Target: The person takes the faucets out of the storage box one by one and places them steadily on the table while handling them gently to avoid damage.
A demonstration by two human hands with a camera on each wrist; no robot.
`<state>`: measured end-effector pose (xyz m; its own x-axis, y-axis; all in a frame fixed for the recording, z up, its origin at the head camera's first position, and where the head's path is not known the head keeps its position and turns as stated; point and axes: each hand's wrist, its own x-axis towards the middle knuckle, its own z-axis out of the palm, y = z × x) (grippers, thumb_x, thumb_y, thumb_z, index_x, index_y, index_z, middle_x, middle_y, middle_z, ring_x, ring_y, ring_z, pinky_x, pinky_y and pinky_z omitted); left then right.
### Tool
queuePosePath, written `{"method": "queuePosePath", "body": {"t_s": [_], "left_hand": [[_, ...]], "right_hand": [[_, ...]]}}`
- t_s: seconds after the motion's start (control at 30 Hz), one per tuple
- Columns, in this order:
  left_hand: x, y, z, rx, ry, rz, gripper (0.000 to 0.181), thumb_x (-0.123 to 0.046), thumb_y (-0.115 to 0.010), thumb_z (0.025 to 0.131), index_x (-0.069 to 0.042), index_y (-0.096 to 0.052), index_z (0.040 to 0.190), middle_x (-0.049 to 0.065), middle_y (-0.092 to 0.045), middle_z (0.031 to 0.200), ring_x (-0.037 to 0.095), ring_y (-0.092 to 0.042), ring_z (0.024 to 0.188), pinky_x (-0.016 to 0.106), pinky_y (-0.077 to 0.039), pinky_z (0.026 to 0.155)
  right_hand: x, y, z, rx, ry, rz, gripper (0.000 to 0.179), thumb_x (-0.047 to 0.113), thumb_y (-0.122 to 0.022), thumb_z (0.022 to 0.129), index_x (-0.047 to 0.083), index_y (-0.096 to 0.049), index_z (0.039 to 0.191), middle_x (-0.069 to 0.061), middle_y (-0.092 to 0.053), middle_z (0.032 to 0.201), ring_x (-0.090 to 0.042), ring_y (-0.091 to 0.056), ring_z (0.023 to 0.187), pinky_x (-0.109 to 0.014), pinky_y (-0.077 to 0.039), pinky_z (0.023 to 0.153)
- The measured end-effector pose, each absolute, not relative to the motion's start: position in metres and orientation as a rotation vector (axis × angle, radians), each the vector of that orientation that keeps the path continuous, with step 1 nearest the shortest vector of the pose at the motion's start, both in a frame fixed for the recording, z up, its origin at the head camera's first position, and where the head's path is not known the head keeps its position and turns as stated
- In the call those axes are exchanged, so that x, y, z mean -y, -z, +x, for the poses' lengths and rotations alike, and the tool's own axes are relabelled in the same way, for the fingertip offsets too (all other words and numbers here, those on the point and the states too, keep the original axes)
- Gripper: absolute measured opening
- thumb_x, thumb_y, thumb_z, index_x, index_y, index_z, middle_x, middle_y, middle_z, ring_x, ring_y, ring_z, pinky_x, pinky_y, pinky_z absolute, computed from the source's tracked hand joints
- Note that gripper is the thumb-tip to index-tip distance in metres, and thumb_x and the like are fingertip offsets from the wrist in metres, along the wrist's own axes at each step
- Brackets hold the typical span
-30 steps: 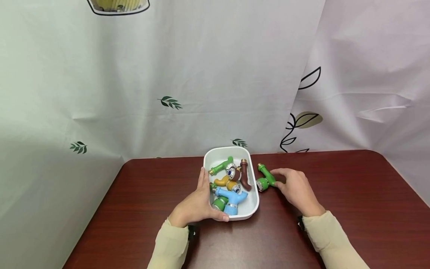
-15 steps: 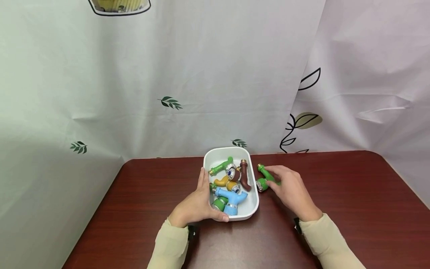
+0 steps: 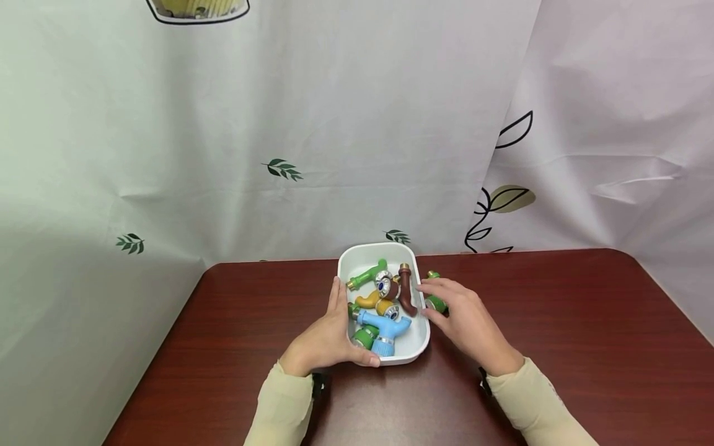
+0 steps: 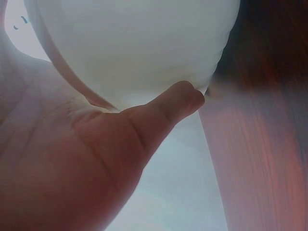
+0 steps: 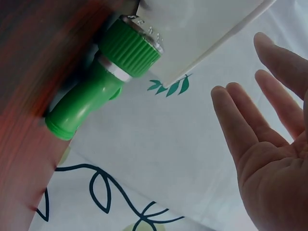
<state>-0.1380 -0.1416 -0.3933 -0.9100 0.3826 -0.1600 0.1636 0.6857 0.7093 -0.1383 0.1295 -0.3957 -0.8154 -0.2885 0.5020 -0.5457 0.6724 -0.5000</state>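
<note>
A white tray (image 3: pixel 416 353) holds several toy-like taps: a light blue tap (image 3: pixel 386 326), a brown tap (image 3: pixel 406 291), yellow and green ones. My left hand (image 3: pixel 329 341) rests against its near left corner, fingers straight along the left wall, thumb along the near wall. The left wrist view shows that thumb (image 4: pixel 159 108) lying on the tray's outside. My right hand (image 3: pixel 465 319) hovers by the right rim with nothing in its fingers. Behind it, partly hidden, a green tap (image 3: pixel 437 303) lies on the table; the right wrist view shows this green tap (image 5: pixel 91 94) apart from the fingers.
The dark red wooden table (image 3: pixel 251 347) extends to both sides of the tray. A pale cloth backdrop (image 3: pixel 312 210) with leaf prints hangs behind the table's far edge.
My right hand has moved left from the green tap to the tray's right rim, its fingers now off the tap. The left hand and the tray have stayed in place.
</note>
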Motion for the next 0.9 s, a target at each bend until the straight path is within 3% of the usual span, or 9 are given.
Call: {"method": "queuePosePath", "body": {"t_s": [0.2,0.5,0.9], "left_hand": [[0.141,0.393,-0.138,-2.608,-1.055,0.441,0.152,-0.048,-0.095,0.062,-0.001,0.012,0.158,0.013,0.024,0.164,0.036,-0.031,0.144,0.047,-0.041,0.107],[0.14,0.391,-0.139,-2.613,-1.04,0.452,0.152,-0.047,-0.095,0.062,-0.002,0.013,0.158,0.012,0.025,0.164,0.036,-0.031,0.144,0.046,-0.042,0.106],[0.141,0.392,-0.138,-2.612,-1.046,0.45,0.151,-0.048,-0.095,0.063,-0.001,0.012,0.158,0.014,0.024,0.164,0.037,-0.03,0.144,0.047,-0.042,0.105]], "right_hand": [[-0.125,0.398,-0.137,2.51,-0.902,0.716,0.044,0.001,-0.086,0.077,0.006,-0.074,0.119,-0.011,-0.069,0.122,-0.032,-0.063,0.116,-0.048,-0.052,0.092],[-0.12,0.402,-0.135,2.552,-0.867,0.769,0.042,0.002,-0.085,0.078,0.008,-0.074,0.119,-0.009,-0.067,0.123,-0.026,-0.066,0.109,-0.04,-0.056,0.081],[-0.111,0.406,-0.135,2.569,-0.775,0.827,0.046,0.0,-0.085,0.076,0.008,-0.073,0.12,-0.011,-0.067,0.123,-0.029,-0.061,0.117,-0.041,-0.053,0.09]]}}
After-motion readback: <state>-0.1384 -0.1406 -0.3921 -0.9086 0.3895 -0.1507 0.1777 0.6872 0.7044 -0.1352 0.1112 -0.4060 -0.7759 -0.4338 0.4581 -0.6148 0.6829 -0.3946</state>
